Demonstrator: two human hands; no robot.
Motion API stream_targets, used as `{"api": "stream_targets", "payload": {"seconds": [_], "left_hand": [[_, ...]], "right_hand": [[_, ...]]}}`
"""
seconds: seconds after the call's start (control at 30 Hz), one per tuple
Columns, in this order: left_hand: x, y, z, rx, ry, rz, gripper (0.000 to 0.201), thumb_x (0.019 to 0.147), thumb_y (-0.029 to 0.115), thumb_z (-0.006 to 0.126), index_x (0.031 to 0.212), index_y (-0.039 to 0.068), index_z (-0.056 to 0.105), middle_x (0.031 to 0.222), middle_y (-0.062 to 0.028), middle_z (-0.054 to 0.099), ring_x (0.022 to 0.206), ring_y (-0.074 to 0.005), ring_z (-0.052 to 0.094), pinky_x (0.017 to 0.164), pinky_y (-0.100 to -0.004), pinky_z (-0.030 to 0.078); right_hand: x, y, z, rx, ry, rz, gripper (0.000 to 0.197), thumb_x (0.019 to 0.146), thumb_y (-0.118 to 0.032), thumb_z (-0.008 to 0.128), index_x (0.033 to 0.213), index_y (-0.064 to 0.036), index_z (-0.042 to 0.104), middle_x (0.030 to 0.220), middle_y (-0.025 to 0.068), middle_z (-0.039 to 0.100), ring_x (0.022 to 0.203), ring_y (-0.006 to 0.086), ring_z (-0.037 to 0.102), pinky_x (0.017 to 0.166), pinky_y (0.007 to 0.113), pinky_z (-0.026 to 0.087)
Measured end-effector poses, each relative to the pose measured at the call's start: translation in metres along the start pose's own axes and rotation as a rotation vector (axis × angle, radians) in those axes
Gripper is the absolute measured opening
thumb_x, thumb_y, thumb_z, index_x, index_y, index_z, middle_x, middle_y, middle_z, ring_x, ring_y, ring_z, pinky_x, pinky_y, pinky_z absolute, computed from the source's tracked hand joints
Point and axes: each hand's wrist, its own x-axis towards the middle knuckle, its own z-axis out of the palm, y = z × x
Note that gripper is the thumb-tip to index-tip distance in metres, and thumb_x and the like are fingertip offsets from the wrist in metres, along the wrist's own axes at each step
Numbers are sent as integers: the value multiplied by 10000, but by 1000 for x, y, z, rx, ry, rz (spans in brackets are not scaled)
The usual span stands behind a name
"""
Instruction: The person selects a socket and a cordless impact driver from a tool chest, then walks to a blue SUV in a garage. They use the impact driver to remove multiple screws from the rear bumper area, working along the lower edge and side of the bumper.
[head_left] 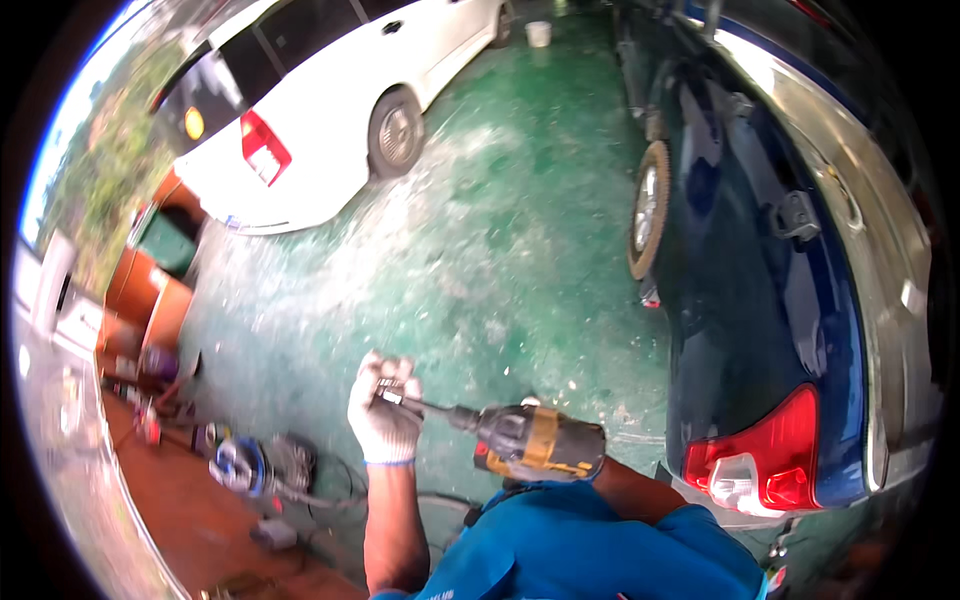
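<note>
My left hand [384, 425], in a white knit glove, is closed around a small dark cylinder with pale marks [390, 396], which looks like a socket. That piece sits at the tip of a long thin shaft [430, 406] running from a yellow-and-black cordless impact driver [535, 440]. The driver lies almost level in front of my chest, its nose pointing left. My right hand [531, 402] grips the driver from behind; its body hides nearly all of the hand, and only a bit of white glove shows over the top.
On the right stands a dark blue pickup [750, 300] with a red tail light [760, 460]. A white car [310, 110] is parked far left. Near my left, a blue-and-grey machine [262, 465] and a hose [400, 500] lie on the green floor [470, 260]. A white bucket [538, 34] stands far off.
</note>
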Motion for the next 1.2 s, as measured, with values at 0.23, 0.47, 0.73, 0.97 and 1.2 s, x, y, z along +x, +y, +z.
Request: {"api": "stream_targets", "payload": {"seconds": [0.23,0.47,0.73,0.97,1.2], "left_hand": [[113,2,-30,171,168,-312,444,1078,513,528,852,152,655,591,58,387,485,-101,351,422,-250,306],[251,-60,-34,208,378,-578,342,1096,403,519,1224,138,691,572,56,419,475,-106,387,417,-266,361],[478,-176,69,516,-219,-862,544,1059,586,501,714,167,544,537,68,290,459,-98,290,431,-274,213],[568,-296,260,793,-589,-1063,491,1055,498,559,1026,25,690,581,20,342,474,-140,319,465,-315,224],[553,-432,383,773,-1051,-1243,334,1000,337,677,1185,61,711,631,8,539,495,-127,503,457,-297,401]], "right_hand": [[93,43,-137,-247,361,-64,543,1003,-205,609,1518,-109,464,1484,68,548,1347,186,551,1114,319,454],[89,137,-188,300,530,324,576,966,-217,681,1506,-141,496,1446,83,582,1339,241,561,1120,362,445],[105,191,-264,-172,1009,353,558,920,-248,760,1443,-164,585,1443,95,605,1309,304,589,1085,405,482],[172,150,-350,-882,1235,814,528,825,-253,838,1314,-150,667,1294,72,677,1180,298,641,1021,420,505],[165,173,-366,-775,1568,982,496,806,-224,878,1259,-132,702,1227,53,713,1111,246,691,958,378,552]]}}
